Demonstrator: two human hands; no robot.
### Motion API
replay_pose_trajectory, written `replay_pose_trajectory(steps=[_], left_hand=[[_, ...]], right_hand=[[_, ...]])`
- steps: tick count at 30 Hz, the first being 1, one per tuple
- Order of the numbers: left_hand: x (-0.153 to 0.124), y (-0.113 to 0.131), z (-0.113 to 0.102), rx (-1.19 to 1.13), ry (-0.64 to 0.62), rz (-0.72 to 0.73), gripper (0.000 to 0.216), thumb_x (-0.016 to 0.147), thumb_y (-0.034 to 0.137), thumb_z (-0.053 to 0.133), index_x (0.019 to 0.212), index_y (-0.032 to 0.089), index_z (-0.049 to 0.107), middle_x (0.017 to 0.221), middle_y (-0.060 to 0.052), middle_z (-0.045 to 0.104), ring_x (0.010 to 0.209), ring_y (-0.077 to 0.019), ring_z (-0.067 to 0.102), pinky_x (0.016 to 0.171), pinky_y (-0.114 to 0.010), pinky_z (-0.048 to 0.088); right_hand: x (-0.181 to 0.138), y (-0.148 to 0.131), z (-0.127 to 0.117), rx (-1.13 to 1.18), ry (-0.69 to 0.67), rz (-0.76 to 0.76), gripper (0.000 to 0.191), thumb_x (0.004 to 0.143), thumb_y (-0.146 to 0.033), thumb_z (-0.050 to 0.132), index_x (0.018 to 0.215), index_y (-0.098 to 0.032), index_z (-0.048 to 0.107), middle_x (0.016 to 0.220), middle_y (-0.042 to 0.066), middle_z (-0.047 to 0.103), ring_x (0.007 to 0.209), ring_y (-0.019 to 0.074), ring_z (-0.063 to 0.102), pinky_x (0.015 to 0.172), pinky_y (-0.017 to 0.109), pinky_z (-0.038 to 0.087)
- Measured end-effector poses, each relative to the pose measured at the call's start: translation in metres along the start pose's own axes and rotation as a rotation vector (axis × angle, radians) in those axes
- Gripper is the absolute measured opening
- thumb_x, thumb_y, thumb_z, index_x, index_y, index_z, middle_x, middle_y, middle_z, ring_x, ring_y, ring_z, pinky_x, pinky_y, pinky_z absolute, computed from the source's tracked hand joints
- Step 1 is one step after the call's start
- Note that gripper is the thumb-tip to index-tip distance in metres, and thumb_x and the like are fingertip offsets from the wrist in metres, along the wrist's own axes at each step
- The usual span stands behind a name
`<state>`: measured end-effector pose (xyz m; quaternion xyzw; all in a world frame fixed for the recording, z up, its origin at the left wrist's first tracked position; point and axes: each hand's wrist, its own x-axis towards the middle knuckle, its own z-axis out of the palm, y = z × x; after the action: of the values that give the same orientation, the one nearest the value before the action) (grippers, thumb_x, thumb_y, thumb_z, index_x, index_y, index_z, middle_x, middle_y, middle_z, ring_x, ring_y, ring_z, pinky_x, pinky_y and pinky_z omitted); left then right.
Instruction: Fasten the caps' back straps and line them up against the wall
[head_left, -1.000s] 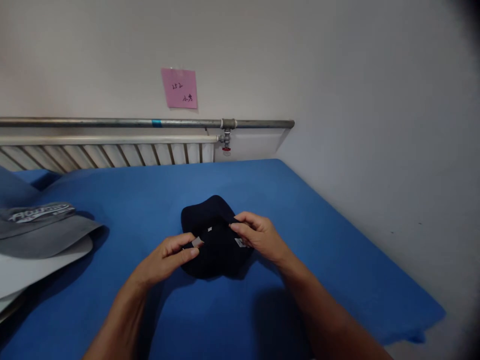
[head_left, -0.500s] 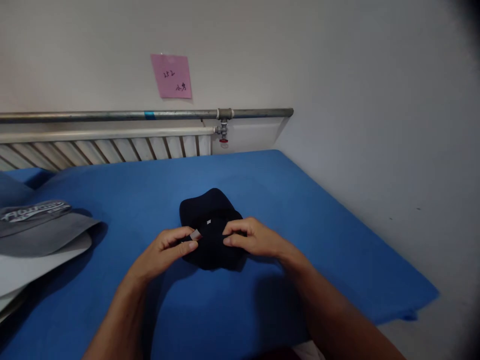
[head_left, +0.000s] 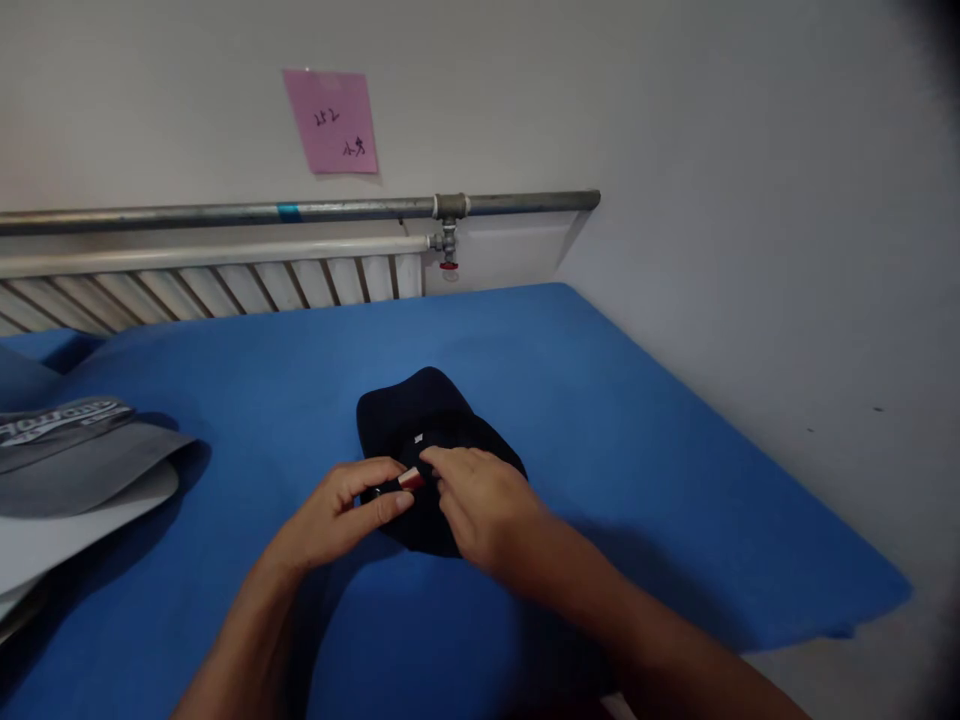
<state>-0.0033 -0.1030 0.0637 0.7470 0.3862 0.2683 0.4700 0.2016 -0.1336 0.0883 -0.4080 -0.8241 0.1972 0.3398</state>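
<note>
Dark cap lies on the blue table, brim pointing away from you, its near part under and between your fingers. Your left hand pinches the cap's near-left edge between thumb and fingers; a small white-and-red tag shows just beyond their tips. Your right hand bends over the cap, fingertips beside the tag; you cannot tell whether they grip. Grey cap sits well apart, to the left.

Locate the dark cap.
In the head view, the dark cap lies near centre, right of the grey cap, left hand and right hand touching it.
</note>
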Motion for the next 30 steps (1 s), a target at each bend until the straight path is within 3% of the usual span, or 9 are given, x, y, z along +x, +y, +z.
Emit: replay_pose_trajectory(steps=[6,9,12,18,30], left_hand=[[-0.001,-0.004,-0.002,-0.048,-0.045,-0.014,0.02,0.089,0.036,0.057,0.087,0.019,0.067,0.083,-0.003,0.06,0.075,-0.0156,0.054,0.066,-0.026,0.042],[-0.002,-0.006,-0.004,-0.111,0.002,0.022,0.015,0.087,0.033,0.06,0.094,0.022,0.068,0.105,-0.005,0.061,0.094,-0.0195,0.055,0.079,-0.029,0.043],[-0.004,-0.009,-0.005,-0.2,0.058,-0.025,0.017,0.086,0.032,0.061,0.101,0.025,0.067,0.102,-0.003,0.061,0.091,-0.0169,0.053,0.076,-0.026,0.042],[-0.005,-0.016,-0.003,-0.329,0.1,-0.096,0.012,0.085,0.034,0.064,0.09,0.025,0.07,0.079,0.002,0.06,0.075,-0.0115,0.048,0.069,-0.022,0.038],[0.0,-0.022,-0.001,-0.487,0.218,-0.11,0.017,0.074,0.04,0.074,0.074,0.023,0.075,0.069,0.002,0.062,0.064,-0.0085,0.046,0.062,-0.019,0.035]], right_hand=[[0.008,0.02,0.003,0.28,-0.222,0.289,0.018,0.083,-0.013,0.052,0.089,-0.02,0.068,0.074,0.0,0.066,0.062,0.0119,0.056,0.059,0.026,0.041],[0.014,0.028,0.004,0.433,-0.179,0.454,0.008,0.079,-0.015,0.058,0.08,-0.019,0.065,0.067,-0.002,0.06,0.059,0.0093,0.052,0.055,0.023,0.038],[0.019,0.03,0.002,0.599,-0.068,0.53,0.005,0.079,-0.019,0.058,0.075,-0.018,0.06,0.061,-0.005,0.051,0.053,0.0071,0.044,0.052,0.022,0.034],[0.021,0.028,-0.003,0.901,-0.045,0.541,0.008,0.075,-0.025,0.062,0.075,-0.018,0.059,0.055,-0.007,0.047,0.046,0.0052,0.037,0.045,0.021,0.028],[0.018,0.029,-0.001,0.916,-0.163,0.516,0.007,0.074,-0.023,0.064,0.072,-0.017,0.062,0.051,-0.008,0.042,0.045,0.0045,0.035,0.042,0.019,0.026]])
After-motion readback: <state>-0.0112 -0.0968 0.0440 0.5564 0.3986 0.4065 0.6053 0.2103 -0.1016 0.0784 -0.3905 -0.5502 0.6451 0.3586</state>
